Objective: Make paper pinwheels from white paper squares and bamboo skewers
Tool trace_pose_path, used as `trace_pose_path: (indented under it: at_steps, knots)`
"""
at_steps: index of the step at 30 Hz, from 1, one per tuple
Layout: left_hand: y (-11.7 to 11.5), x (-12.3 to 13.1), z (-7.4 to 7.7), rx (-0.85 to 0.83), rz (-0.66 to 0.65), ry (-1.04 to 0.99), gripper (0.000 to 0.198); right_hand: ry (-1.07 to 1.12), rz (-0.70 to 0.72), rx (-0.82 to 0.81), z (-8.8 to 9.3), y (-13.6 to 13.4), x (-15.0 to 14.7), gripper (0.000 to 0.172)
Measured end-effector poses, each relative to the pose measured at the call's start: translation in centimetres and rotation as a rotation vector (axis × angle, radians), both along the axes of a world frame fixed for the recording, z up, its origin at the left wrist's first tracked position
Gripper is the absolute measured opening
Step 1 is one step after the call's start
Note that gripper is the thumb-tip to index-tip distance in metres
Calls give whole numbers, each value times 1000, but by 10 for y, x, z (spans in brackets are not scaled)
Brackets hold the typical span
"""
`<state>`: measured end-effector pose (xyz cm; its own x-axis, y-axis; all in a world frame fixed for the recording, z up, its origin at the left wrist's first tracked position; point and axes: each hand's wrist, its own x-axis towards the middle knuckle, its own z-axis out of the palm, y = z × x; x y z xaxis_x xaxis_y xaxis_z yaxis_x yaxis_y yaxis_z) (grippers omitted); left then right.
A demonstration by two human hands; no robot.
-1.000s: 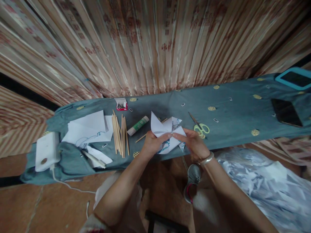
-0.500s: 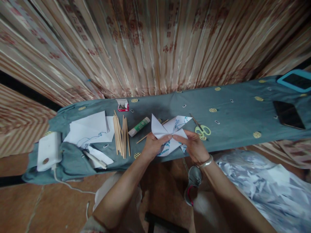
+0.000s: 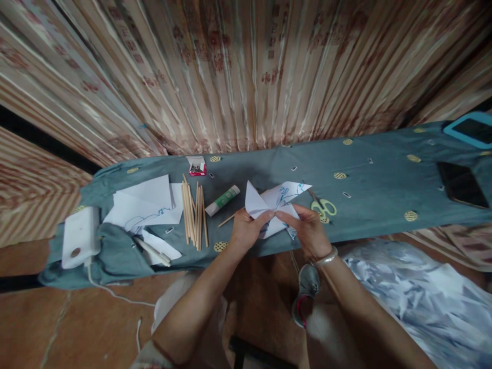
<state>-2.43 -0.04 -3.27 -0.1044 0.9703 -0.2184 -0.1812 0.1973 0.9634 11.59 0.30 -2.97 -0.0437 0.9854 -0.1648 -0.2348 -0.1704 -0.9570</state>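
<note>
Both hands pinch a folded white paper shape [image 3: 274,202] with blue drawn lines, held just above the near edge of a grey-blue cloth-covered bench [image 3: 369,197]. My left hand [image 3: 248,230] grips its left-hand folds with fingers closed. My right hand [image 3: 307,230], with a silver bangle on the wrist, grips the right-hand folds near the centre. The points of the paper stick up and out toward the far side.
On the bench lie yellow-handled scissors [image 3: 323,206], a glue stick [image 3: 222,200], several wooden sticks [image 3: 194,212], loose white papers [image 3: 144,205], a small red box [image 3: 197,166], a white power bank [image 3: 79,236] and two phones [image 3: 463,187]. Striped curtain behind; plastic sheeting [image 3: 415,292] at lower right.
The paper's upper right flap has swung up and out toward the scissors while both hands kept their grip; the view has shifted slightly.
</note>
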Motion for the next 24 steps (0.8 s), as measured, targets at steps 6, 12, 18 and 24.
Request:
trace_pose_path:
  at_steps: [6,12,18,24]
  knots:
    - [-1,1,3,-13,0,2,33,31,18,-5,2,0,-1,16]
    - [-1,2,4,-52,-7,-35,37,27,19,-14,2,1,-1,17]
    - [1,2,4,-34,-12,-30,38,36,21,-13,1,2,1,16]
    - [3,2,3,-10,-7,-5,34,57,36,-18,0,3,3,16]
